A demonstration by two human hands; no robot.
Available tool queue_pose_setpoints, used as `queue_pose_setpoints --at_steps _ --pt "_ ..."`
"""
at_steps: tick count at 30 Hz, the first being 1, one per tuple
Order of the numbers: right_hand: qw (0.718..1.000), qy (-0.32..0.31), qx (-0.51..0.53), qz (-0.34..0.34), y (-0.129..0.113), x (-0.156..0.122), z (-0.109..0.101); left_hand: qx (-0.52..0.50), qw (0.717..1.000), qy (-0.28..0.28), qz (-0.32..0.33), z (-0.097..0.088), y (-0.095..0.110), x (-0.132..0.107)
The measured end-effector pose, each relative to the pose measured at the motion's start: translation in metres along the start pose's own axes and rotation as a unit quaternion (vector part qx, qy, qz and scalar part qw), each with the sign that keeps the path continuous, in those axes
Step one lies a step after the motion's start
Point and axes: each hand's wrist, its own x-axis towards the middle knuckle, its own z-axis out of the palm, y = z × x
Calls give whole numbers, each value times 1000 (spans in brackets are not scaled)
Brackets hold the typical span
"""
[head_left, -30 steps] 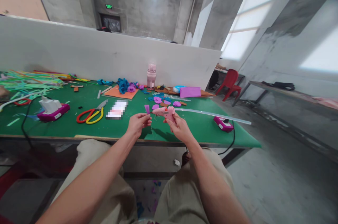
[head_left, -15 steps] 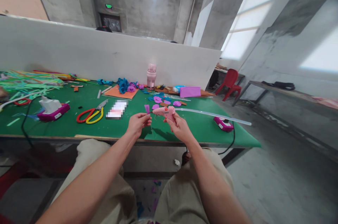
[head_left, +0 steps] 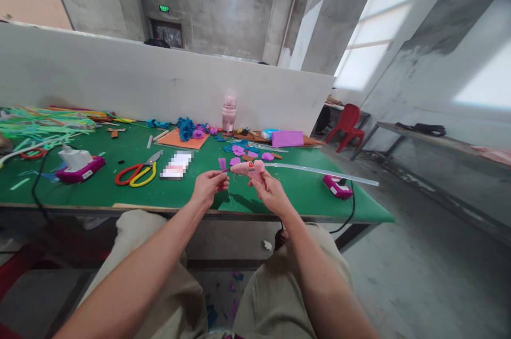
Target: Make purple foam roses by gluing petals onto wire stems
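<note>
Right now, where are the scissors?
In the head view, the scissors lie on the green table, left of the left hand, beside a purple stand.

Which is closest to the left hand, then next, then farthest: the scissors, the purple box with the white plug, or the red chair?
1. Scissors, on the green table just left of the left hand, which pinches a purple piece.
2. Purple box, farther left on the table.
3. Red chair, far back on the right, beyond the table.
</note>
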Motion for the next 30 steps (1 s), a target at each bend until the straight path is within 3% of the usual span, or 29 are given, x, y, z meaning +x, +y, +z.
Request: queue_pose_setpoints --at_steps 30 --pt "1000 -2 -6 7 2 0 -2 -1 1000 4 -5 0 0 0"
